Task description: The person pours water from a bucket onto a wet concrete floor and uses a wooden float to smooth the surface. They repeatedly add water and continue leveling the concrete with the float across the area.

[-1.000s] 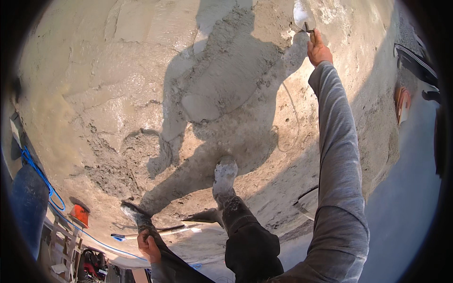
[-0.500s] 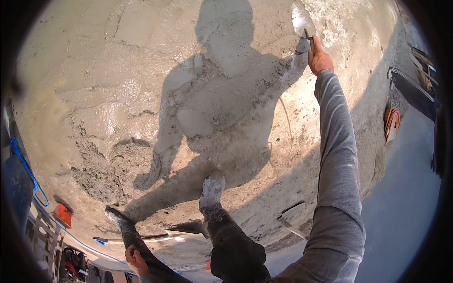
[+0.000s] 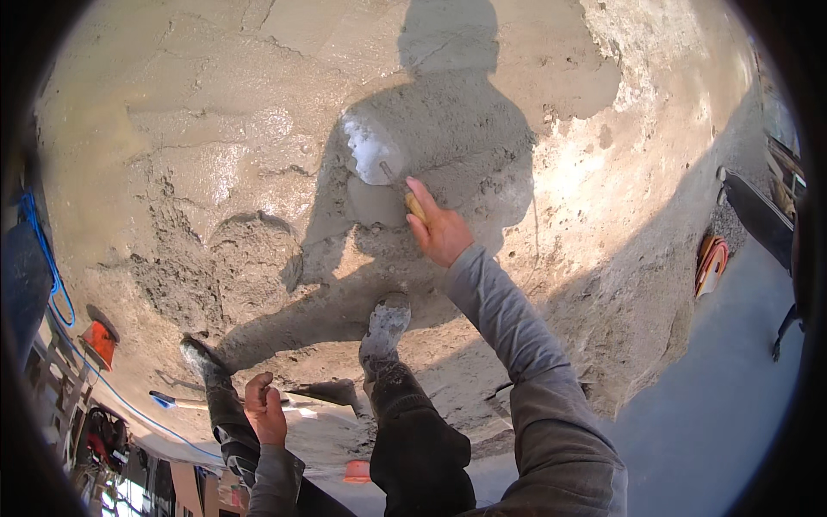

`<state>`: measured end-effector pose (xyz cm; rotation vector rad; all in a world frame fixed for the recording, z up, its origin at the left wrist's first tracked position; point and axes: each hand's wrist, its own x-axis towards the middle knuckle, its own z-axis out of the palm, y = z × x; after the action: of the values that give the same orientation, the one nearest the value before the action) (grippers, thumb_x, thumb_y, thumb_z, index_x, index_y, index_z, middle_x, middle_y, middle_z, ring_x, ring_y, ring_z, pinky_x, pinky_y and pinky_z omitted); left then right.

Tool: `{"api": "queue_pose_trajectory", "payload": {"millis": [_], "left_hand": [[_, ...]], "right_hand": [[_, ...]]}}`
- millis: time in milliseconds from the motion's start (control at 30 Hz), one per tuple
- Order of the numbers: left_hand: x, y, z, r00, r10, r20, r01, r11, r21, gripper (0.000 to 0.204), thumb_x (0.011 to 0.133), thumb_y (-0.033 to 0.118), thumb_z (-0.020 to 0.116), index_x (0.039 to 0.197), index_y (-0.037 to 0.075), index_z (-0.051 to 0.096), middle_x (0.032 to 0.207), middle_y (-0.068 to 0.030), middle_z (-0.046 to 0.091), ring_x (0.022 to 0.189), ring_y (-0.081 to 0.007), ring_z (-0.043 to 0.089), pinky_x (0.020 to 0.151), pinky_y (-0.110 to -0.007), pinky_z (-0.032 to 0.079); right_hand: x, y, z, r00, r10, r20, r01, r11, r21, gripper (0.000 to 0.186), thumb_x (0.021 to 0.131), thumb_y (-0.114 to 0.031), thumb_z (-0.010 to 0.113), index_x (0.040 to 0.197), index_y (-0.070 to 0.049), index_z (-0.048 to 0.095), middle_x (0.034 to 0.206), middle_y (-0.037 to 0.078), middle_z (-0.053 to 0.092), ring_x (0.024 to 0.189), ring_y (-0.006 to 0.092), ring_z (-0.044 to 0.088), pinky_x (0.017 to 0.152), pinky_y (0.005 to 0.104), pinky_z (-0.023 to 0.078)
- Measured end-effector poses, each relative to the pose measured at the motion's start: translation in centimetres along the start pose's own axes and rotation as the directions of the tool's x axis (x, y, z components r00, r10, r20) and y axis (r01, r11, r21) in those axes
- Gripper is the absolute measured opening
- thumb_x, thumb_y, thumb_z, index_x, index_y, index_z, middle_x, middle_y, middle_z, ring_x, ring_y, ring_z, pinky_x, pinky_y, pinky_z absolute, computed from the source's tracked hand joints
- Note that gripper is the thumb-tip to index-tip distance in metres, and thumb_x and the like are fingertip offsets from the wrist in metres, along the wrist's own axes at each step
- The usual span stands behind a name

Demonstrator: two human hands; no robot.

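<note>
A trowel [image 3: 372,153] with a pale, shiny blade and a wooden handle is in my right hand [image 3: 438,226], its fingers closed round the handle. The blade lies on grey wet mortar [image 3: 224,121], inside my shadow near the middle of the view. My left hand [image 3: 265,408] is low at the left, beside my dark-trousered leg, fingers curled and nothing visible in them. My two dusty boots [image 3: 388,332] stand on rougher, partly dried ground.
At left lie an orange bucket [image 3: 100,343], blue hose [image 3: 53,276] and a long-handled tool [image 3: 185,403] with a wooden pallet and machinery beyond. A dark shovel-like blade [image 3: 332,392] lies between my legs. Orange coiled material [image 3: 711,263] and dark objects [image 3: 758,220] sit at the right edge.
My right hand has brought the trowel from the upper right down and leftward to the middle of my shadow. My left hand now appears higher, and my view has shifted slightly.
</note>
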<state>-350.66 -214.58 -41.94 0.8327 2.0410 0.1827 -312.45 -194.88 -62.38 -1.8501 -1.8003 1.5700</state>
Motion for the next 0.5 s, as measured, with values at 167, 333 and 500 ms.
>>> {"api": "queue_pose_trajectory", "payload": {"millis": [167,333,500], "left_hand": [[-1.1,-2.3,-5.5,0.991,0.117,-0.068,-0.115,0.993,0.033,0.025,0.089,0.003,0.051,0.111,-0.001,0.064,0.113,-0.0112,0.062,0.100,-0.0179,0.061,0.086,-0.030,0.049],[-0.8,-8.5,-9.4,0.995,0.039,-0.089,-0.029,0.994,0.107,0.025,0.091,0.008,0.055,0.112,-0.002,0.063,0.111,-0.0108,0.063,0.100,-0.0184,0.060,0.090,-0.031,0.047],[0.3,-9.4,-7.7,0.999,-0.047,-0.013,0.046,0.993,-0.106,0.024,0.093,0.006,0.054,0.113,-0.002,0.063,0.113,-0.0102,0.063,0.105,-0.0179,0.061,0.093,-0.032,0.048]], "right_hand": [[7.1,-0.2,-6.4,0.965,-0.003,-0.263,-0.150,0.817,-0.558,0.058,0.099,-0.029,0.053,0.150,-0.040,0.028,0.092,0.020,0.064,0.074,0.0426,0.068,0.065,0.0506,0.057],[3.4,5.1,-10.9,0.892,0.302,-0.338,-0.358,0.926,-0.117,0.060,0.099,-0.028,0.053,0.154,-0.027,0.028,0.114,0.024,0.066,0.093,0.0380,0.069,0.082,0.0430,0.055],[-7.0,2.2,3.0,0.966,0.210,-0.149,-0.187,0.970,0.154,0.063,0.099,-0.022,0.055,0.154,-0.019,0.027,0.125,0.025,0.063,0.102,0.0327,0.069,0.086,0.0378,0.053]]}}
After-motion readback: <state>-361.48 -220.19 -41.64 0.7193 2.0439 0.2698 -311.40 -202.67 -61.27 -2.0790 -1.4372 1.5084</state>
